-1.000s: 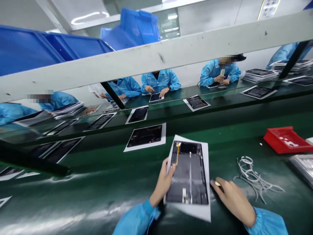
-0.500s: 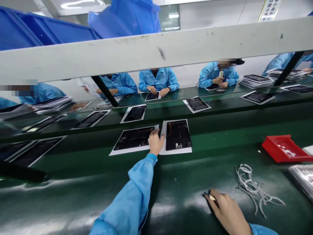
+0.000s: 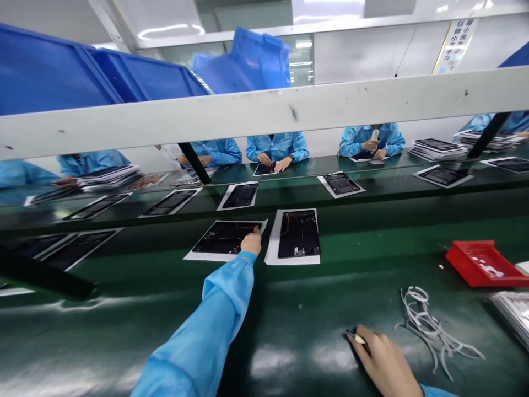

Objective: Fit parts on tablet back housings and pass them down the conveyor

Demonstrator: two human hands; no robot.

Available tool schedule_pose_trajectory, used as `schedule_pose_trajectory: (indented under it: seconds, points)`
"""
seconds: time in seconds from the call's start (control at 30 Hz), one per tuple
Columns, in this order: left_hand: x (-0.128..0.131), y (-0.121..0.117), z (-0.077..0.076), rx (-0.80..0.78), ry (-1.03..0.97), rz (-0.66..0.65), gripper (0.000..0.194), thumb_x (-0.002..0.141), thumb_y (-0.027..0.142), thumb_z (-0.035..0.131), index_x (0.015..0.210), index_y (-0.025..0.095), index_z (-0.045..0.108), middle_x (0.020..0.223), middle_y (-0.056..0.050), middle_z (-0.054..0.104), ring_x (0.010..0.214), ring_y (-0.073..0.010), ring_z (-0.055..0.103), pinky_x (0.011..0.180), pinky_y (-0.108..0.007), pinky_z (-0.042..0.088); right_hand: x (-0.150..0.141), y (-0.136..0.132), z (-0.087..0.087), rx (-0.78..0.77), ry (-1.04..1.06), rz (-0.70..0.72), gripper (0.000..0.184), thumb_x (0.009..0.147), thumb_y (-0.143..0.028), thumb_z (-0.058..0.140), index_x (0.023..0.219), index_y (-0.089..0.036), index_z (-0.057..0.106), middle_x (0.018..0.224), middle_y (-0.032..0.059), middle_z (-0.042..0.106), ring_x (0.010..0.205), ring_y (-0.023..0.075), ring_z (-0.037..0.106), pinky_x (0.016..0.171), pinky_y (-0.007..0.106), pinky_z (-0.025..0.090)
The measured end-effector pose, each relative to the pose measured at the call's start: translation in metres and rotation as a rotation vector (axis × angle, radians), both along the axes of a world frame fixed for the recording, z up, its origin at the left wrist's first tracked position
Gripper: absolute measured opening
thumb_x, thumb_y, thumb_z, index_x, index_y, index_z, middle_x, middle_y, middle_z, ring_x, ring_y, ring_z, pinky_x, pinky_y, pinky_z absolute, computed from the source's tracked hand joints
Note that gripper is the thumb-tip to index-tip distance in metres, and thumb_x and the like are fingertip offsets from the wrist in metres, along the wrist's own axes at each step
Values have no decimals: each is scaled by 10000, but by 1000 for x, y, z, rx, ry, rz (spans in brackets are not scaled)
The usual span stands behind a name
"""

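On the green bench ahead, my left hand [image 3: 251, 242] reaches to the right edge of a black tablet housing [image 3: 219, 237] lying on a white sheet. Its fingers are curled in at that edge, the index finger near the upper corner; the thumb is hidden. Just right of it lies a second black tablet housing [image 3: 300, 234] on its own sheet, apart from the hand. Low on the right, my right hand [image 3: 382, 355] is closed around a slim dark-tipped tool [image 3: 356, 336] with a cream part; most of it is hidden in the palm.
Curled white strips [image 3: 427, 325] lie right of my right hand. Behind them sits a red tray [image 3: 481, 263] with small white pieces. A white beam [image 3: 264, 113] crosses above the bench. More housings line the raised green strip [image 3: 289, 197], with co-workers in blue beyond.
My left hand has shifted left from between the two housings onto the left one's right edge, its spread fingers now curled. The right hand stays about where it was. The view has tilted up.
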State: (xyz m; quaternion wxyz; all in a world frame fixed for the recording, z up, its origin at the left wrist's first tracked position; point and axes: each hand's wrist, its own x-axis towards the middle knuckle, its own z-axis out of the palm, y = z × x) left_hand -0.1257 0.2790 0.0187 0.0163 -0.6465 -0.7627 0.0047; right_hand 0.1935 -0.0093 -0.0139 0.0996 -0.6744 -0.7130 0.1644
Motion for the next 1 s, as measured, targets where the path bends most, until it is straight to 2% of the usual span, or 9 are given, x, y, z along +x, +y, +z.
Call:
schedule_pose_trajectory:
  seconds: [0.2, 0.3, 0.43, 0.57, 0.63, 0.7, 0.8, 0.93, 1.0]
  points:
    - [-19, -35, 28, 153, 119, 0, 326, 902, 224, 576, 1207, 113, 543, 1150, -135, 598, 1032, -257, 592, 867, -435, 491, -2, -2, 2, 60, 20, -6, 244, 983, -312, 387, 858, -263, 590, 718, 17, 706, 746, 236, 711, 576, 266, 369]
    - [-36, -59, 60, 269, 167, 3, 288, 845, 79, 481, 1118, 83, 573, 1086, -195, 603, 1053, -327, 563, 837, -438, 449, -2, -1, 5, 65, 34, 3, 261, 989, -331, 382, 838, -255, 580, 705, 16, 701, 740, 230, 710, 561, 260, 348]
    - [-59, -93, 120, 432, 171, -6, 222, 811, 116, 421, 918, 151, 613, 981, -145, 617, 1004, -338, 566, 838, -454, 420, -2, 0, 10, 69, 40, 12, 261, 989, -318, 385, 824, -247, 574, 699, 16, 696, 729, 214, 709, 550, 244, 343]
    - [-62, -139, 172, 511, -263, -433, 49, 700, 169, 531, 691, 197, 570, 758, -49, 610, 797, -245, 594, 811, -378, 456, -2, -1, 8, 88, 103, 16, 283, 983, -344, 391, 785, -244, 565, 636, 6, 658, 663, 195, 687, 536, 237, 341]
    - [-53, -165, 187, 494, -548, -639, 137, 746, 262, 586, 633, 206, 532, 706, -38, 580, 782, -232, 587, 826, -379, 471, -1, 1, 7, 95, 198, 21, 334, 985, -383, 377, 730, -239, 538, 589, -8, 615, 599, 176, 645, 534, 239, 338]
    - [-41, -190, 191, 463, -775, -790, 304, 802, 403, 623, 596, 205, 516, 741, -60, 580, 875, -252, 590, 895, -408, 463, 0, 4, 8, 102, 331, 10, 398, 977, -446, 368, 671, -229, 500, 550, -18, 558, 536, 156, 570, 524, 243, 330]
    - [-20, -213, 180, 345, -1094, -970, 444, 818, 523, 632, 548, 189, 520, 938, -101, 604, 1096, -284, 547, 1008, -419, 416, -2, 10, 18, 134, 559, -93, 472, 919, -565, 420, 614, -211, 491, 551, -9, 517, 539, 147, 492, 524, 251, 334]
    - [19, -210, 137, 47, -1640, -1180, 570, 800, 534, 650, 432, 158, 431, 1107, -68, 593, 1213, -295, 509, 1085, -431, 355, -14, 5, 32, -79, 983, -105, 545, 848, -656, 483, 654, -165, 621, 575, 3, 515, 482, 104, 373, 482, 246, 303]
    - [44, -201, 108, -114, -1873, -1090, 641, 717, 621, 680, 396, 151, 386, 1108, -70, 600, 1185, -332, 537, 1053, -480, 382, -22, -5, 33, -316, 1230, -69, 580, 835, -702, 459, 737, -164, 653, 533, -30, 456, 420, 70, 251, 428, 226, 228]
